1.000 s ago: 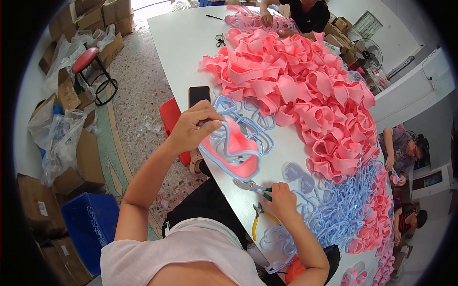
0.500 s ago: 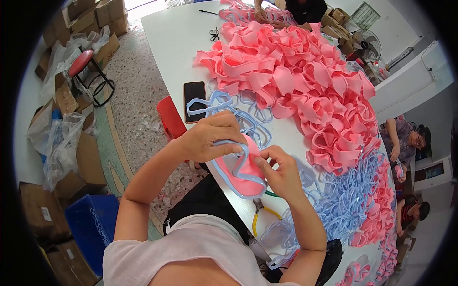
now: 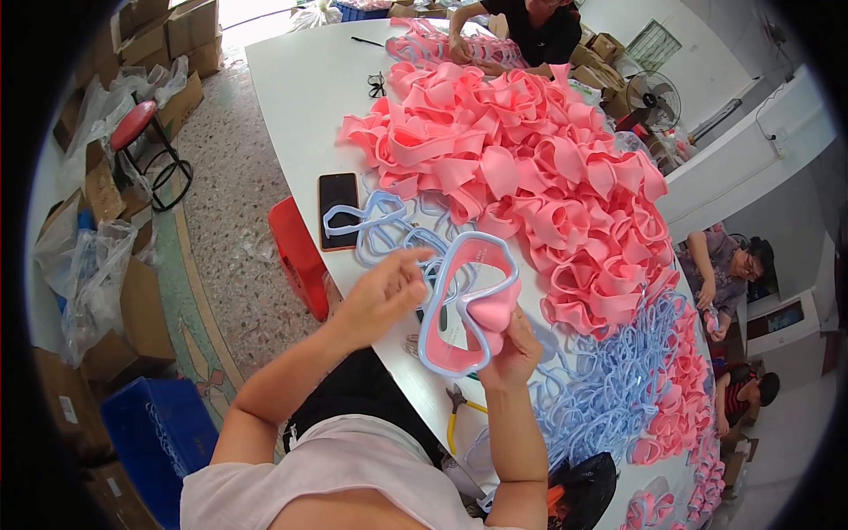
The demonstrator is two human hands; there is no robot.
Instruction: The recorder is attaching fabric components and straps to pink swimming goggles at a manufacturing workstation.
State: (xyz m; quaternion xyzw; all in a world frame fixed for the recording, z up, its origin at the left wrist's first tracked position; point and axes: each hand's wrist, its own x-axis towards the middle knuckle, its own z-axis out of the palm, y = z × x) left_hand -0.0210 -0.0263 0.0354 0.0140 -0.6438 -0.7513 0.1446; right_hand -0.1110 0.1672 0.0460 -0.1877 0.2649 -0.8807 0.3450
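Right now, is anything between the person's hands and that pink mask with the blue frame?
Nothing visible: the right hand grips the pink mask from below, and the left hand touches its blue frame at the side.

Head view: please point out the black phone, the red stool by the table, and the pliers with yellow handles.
Black phone (image 3: pixel 338 210), head view, middle of its dark screen.
Red stool (image 3: pixel 298 253), head view, its flat red top.
Pliers (image 3: pixel 460 408), head view, where the yellow handles begin.

Cardboard boxes (image 3: pixel 106 185) piled along the left wall, brown, some w/ white labels. More boxes (image 3: pixel 190 31) at top left. Blue crate (image 3: pixel 163 433) on floor, bottom left. Black phone (image 3: pixel 338 209), screen dark, lies at table's left edge. Dark wall screen (image 3: pixel 777 320) far right.
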